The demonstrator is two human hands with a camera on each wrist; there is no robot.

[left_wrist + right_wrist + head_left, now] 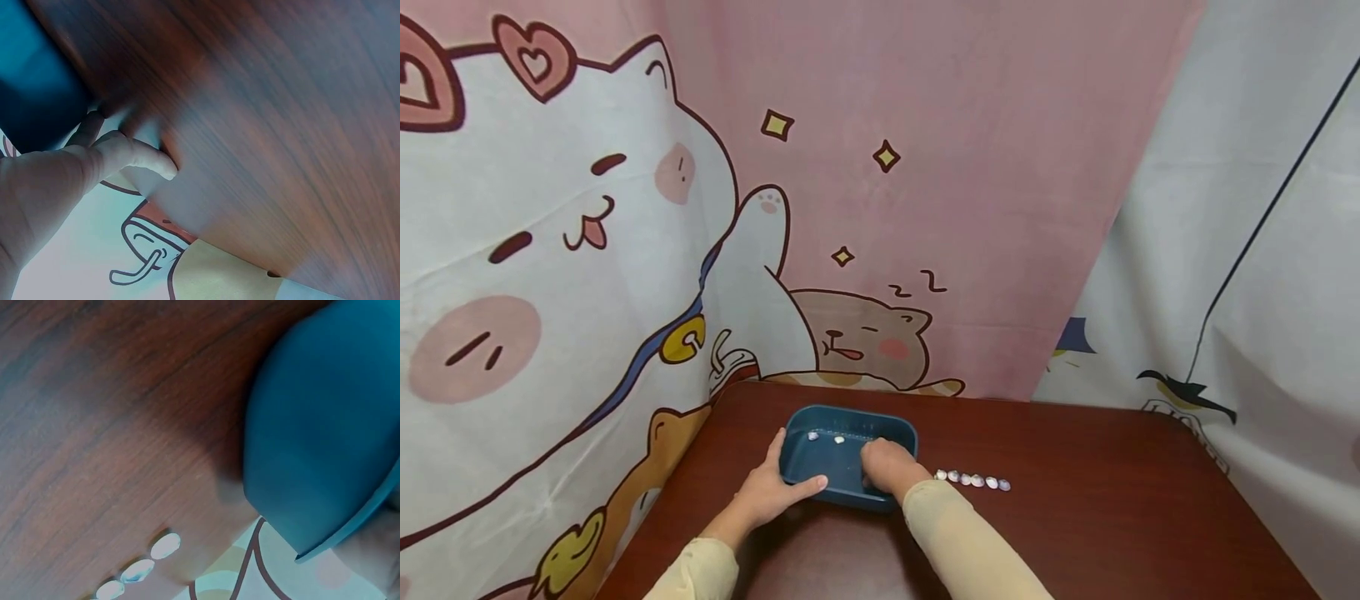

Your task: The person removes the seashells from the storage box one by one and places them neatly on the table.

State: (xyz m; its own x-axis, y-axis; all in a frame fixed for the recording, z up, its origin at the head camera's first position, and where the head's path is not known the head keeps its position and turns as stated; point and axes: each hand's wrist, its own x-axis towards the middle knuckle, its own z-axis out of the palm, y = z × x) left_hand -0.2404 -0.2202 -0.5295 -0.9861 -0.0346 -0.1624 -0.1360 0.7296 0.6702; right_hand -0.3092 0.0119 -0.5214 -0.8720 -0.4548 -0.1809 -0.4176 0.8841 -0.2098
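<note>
A dark teal rectangular tray (823, 467) stands on the table. My left hand (767, 487) holds its near left corner, thumb along the front rim and fingers at the left side; in the left wrist view those fingers (134, 153) lie close to the tabletop. Inside the tray's right part is my right hand (887, 467), its fingers bent downward. I cannot tell whether it pinches anything. Toward the back of the tray lie two small pale shells, a purplish shell (813, 436) and a whiter shell (838, 439).
Right of the tray, several small white and purple shells (977, 481) form a straight row on the reddish-brown wooden table (1075, 500). A cloth printed with cartoon animals (925, 208) hangs behind the table and along its left side.
</note>
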